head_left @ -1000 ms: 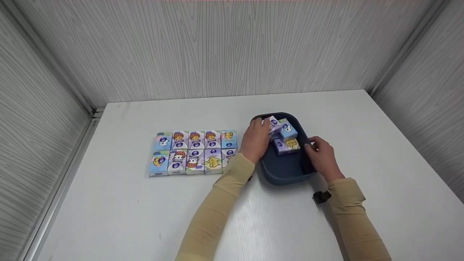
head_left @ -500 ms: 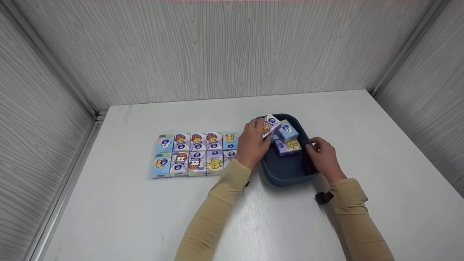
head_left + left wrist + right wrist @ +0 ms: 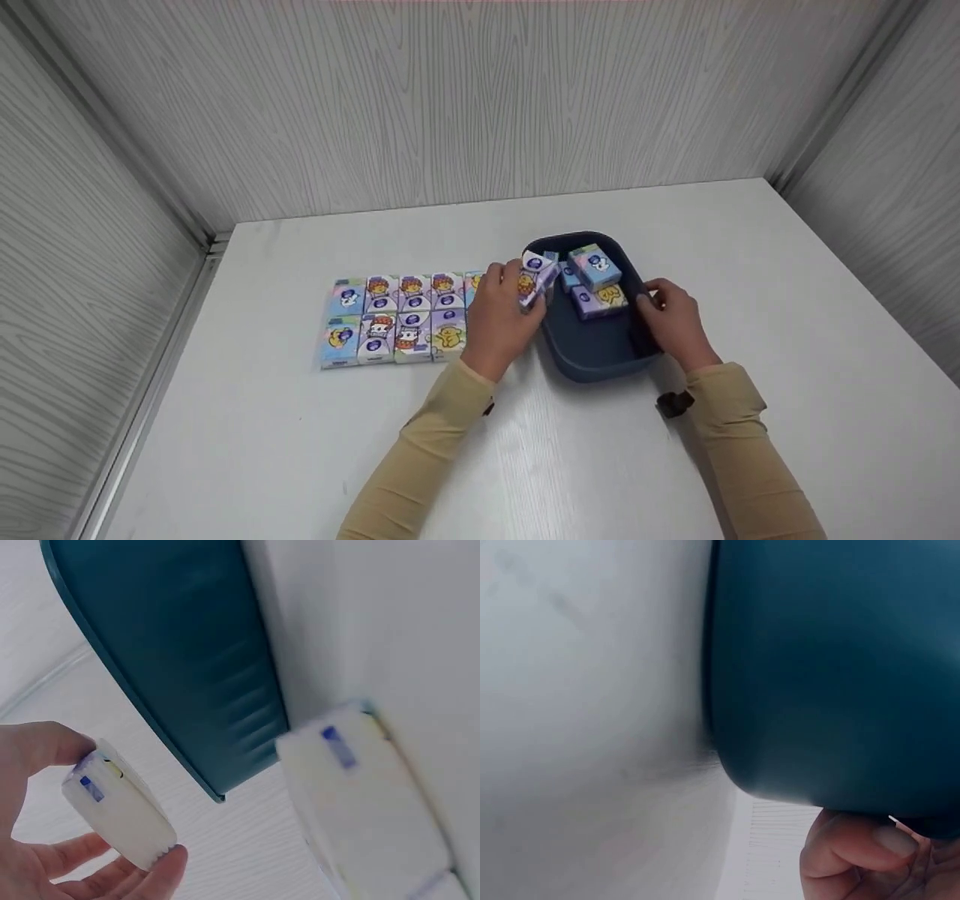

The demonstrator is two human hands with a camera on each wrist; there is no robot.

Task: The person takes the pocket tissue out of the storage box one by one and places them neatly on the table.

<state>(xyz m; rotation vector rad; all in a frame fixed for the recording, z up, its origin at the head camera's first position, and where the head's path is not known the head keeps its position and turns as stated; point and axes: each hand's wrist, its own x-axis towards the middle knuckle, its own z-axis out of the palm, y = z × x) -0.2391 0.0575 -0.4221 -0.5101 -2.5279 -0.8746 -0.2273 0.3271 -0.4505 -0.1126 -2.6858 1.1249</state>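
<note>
left hand point(image 3: 499, 322): thumb and fingers clamped on a small white-and-purple packet point(image 3: 531, 279), which is tilted. in the head view it overlaps the near-side rim of the tray; in the left wrist view a gap shows between packet and tray wall, thumb on one end, fingertips at the other.

left sleeve point(image 3: 427, 442), tan, runs back from the grip toward the body.

just right of the grip: dark blue tray point(image 3: 596, 345), rounded corners. in it, right of the held packet, a blue packet point(image 3: 595, 268) lies tilted on top of others. beneath it a purple packet point(image 3: 600, 304) with a yellow figure; a light-blue packet point(image 3: 568, 276) sits between, mostly hidden.

just left of the grip: two rows of packets point(image 3: 411, 330), side by side and touching, on the table point(image 3: 225, 435). their right end is hidden behind the hand.

farther right of the grip, across the tray: right hand point(image 3: 675, 319), fingers and thumb pinching the tray's right rim. dark wrist device point(image 3: 675, 403) below it, then right sleeve point(image 3: 731, 435), tan as well.

well beyond the grip: upright grey wood-grain back panel point(image 3: 465, 105).
</note>
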